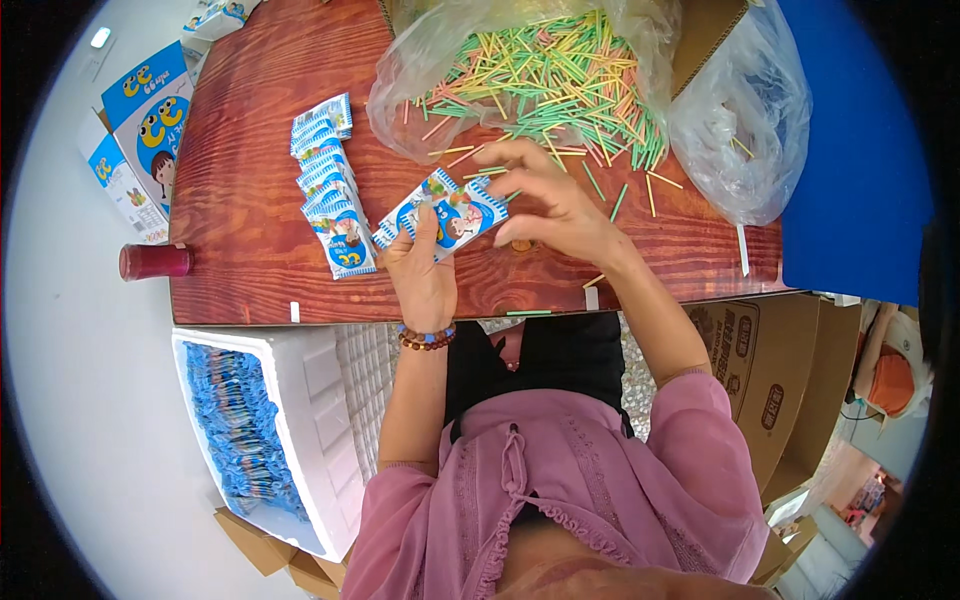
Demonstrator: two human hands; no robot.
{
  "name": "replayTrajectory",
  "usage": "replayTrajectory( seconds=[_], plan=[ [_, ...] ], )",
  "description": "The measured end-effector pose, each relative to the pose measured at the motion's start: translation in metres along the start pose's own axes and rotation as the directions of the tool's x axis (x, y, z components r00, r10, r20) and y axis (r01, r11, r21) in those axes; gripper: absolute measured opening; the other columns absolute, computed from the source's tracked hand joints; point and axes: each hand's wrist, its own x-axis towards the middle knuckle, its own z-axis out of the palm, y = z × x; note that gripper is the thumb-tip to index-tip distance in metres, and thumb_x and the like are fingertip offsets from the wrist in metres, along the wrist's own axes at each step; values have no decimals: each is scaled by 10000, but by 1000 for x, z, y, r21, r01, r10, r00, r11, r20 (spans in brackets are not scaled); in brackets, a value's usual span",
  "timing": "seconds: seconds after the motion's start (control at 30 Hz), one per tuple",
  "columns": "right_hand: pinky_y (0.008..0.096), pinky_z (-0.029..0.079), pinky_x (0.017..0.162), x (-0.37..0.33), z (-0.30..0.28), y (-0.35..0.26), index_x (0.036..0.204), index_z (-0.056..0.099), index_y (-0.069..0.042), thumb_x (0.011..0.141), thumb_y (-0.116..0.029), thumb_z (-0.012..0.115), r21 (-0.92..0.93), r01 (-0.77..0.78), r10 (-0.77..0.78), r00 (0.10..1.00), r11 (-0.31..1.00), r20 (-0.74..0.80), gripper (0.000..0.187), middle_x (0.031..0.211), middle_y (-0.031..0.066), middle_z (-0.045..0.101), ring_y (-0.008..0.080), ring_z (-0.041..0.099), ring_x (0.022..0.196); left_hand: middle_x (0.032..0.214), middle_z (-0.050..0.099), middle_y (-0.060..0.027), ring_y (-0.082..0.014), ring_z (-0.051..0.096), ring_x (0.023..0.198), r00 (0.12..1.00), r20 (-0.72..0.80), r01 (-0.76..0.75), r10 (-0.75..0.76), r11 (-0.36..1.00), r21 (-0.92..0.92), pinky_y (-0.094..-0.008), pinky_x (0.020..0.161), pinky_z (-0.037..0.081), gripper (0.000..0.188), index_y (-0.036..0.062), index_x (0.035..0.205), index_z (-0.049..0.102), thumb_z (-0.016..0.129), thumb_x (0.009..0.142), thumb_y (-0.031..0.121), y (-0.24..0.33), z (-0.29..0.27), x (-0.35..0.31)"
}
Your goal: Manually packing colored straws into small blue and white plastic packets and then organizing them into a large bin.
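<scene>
My left hand (420,275), with a beaded bracelet at the wrist, grips a few blue-and-white packets (462,216) fanned out, thumb on top. Just to their right, my right hand (560,208) has its fingers curved and apart, close to the packets' right end; whether a fingertip touches them I cannot tell. To the left on the table lies an overlapping row of similar packets (335,190). Beyond my hands, thin yellow, green and pink sticks (560,85) spill from an opened clear plastic bag (405,75).
A red-topped jar (157,261) stands at the wooden table's (255,180) left edge. Below it, a white foam box (305,400) holds many blue packets. Printed cartons (150,130) are at the far left. Another plastic bag (745,130) lies right, and a large cardboard box (765,380) stands below.
</scene>
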Motion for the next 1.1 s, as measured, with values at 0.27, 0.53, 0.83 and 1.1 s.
replayTrajectory(
  seconds=[0.27, 0.53, 0.83, 1.1],
  plan=[
    [441, 293, 1089, -7, -4, 10, 900, 736, -62, 746, -153, 755, -4, 74, -72, 985, 997, 158, 180, 1350, 107, 534, 289, 407, 1298, 1020, 668, -33, -110, 637, 906, 997, 35, 65, -66, 998, 6, -293, 799, 532, 137, 20, 1060, 644, 571, 955, 70, -14, 1, -6],
    [388, 455, 929, 34, -135, 77, 1050, 670, -39, 868, -107, 606, -739, -239, 61, 964, 630, -260, 204, 1143, 122, 623, 287, 582, 1077, 1009, 663, -28, -90, 637, 871, 997, 45, 65, -63, 997, -35, -286, 792, 534, 124, 10, 1043, 636, 566, 958, 68, -20, 2, -16],
    [401, 387, 931, 75, -173, 84, 1119, 607, -84, 784, -56, 555, -979, 201, 279, 939, 20, 199, 340, 1152, 78, 557, 244, 495, 1151, 1024, 664, -44, -101, 643, 874, 993, -6, 121, -121, 993, -12, -288, 781, 537, 146, -1, 1068, 633, 565, 957, 65, -21, -10, -21],
    [357, 371, 942, 70, -177, 116, 1035, 559, -30, 810, -74, 521, -939, 342, 190, 926, -47, 327, 232, 1056, 78, 538, 240, 497, 1089, 996, 670, -39, -95, 638, 867, 988, -1, 156, -156, 988, -7, -276, 777, 528, 120, 7, 1030, 647, 580, 948, 64, -24, -10, -16]
  ],
)
